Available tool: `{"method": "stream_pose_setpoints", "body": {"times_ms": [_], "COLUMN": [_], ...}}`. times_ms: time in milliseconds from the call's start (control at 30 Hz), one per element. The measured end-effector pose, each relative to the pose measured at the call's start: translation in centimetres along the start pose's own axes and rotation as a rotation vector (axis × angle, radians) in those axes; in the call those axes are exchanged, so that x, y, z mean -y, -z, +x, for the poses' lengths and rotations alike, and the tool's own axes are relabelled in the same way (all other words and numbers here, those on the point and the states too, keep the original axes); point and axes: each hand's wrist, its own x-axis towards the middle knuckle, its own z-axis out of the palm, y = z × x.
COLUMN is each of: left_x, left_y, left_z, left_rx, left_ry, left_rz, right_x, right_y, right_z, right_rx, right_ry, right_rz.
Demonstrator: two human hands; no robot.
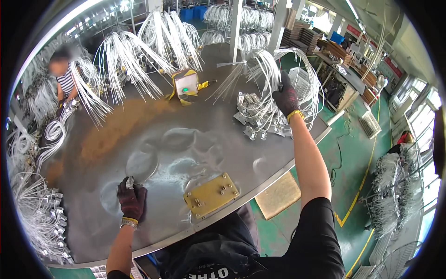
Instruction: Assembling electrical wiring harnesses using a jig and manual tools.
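My left hand [132,201], in a dark red work glove, is closed on a small silvery metal part [130,182] just above the metal tabletop [162,223]. To its right, near the front edge, lies a yellowish metal plate fixture [211,194] with small clamps or blocks on top. My right arm is stretched far out to the right. The gloved right hand [286,96] is at a bundle of looped white cables [265,67], its fingers extended among or in front of them. Metal connector ends [251,109] of these cables pile up beside it on the table.
A yellow-and-black taped box [186,88] with a green light stands mid-table. White cable bundles [125,60] line the far side; more cables with metal ends [42,216] lie at left. Another person [65,79] works at far left. A cardboard sheet [278,195] lies below the edge.
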Motion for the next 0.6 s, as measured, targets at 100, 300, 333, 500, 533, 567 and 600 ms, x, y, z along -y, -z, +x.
{"method": "stream_pose_setpoints", "body": {"times_ms": [100, 300, 333, 500, 533, 567, 600], "left_x": [-0.4, -0.1, -0.6, -6.2, -12.5, -14.8, -15.1], "left_y": [-0.1, -0.7, -0.9, -5.7, -2.6, -2.5, -4.3], "left_z": [0.4, 0.6, 0.8, 3.6, 6.8, 8.6, 9.2], "left_rx": [0.001, -0.006, -0.037, 0.645, 0.349, 0.238, 0.122], "left_ry": [-0.014, 0.004, -0.035, 0.009, -0.129, -0.164, -0.265], "left_rz": [-0.014, -0.04, -0.149, -0.425, -0.486, -0.753, -0.694], "right_x": [-0.4, 6.0, 8.6, 14.5, 15.4, 16.3, 17.4], "right_y": [-1.0, -4.0, -4.0, -4.4, -2.9, -2.7, -2.7], "right_z": [1.1, -2.4, -4.0, -9.8, -11.1, -12.1, -12.9], "right_rx": [0.196, 0.363, 0.358, 0.598, 0.486, 0.499, 0.515], "right_ry": [-0.026, 0.031, 0.056, 0.206, 0.33, 0.335, 0.344], "right_rz": [0.191, 0.369, 0.371, 0.129, 0.144, 0.154, 0.164]}}
